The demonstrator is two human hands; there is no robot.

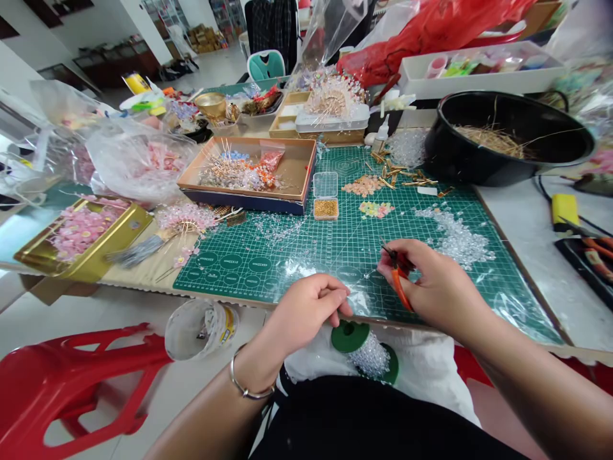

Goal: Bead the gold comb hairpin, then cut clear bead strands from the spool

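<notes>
My right hand [424, 281] is closed around orange-handled pliers [401, 287], their dark tip pointing up and left over the green cutting mat [249, 246]. At the mat's front edge my left hand [316, 306] has its fingers curled and pressed together; whatever they hold is too small to make out. Loose clear beads [460, 239] lie in a pile right of the pliers. Beyond my hands are a small box of gold beads [326, 209], yellow-green flower pieces [376, 209] and peach pieces [363, 185]. A green spool of clear beads [351, 337] rests on my lap.
An open box of beaded sprigs [306, 185] stands behind the mat, with a gold tin of pink flowers [115, 243] at the left. A black basin [507, 172] is at the back right. Below the table's left part are a white bucket [184, 335] and a red stool [96, 358].
</notes>
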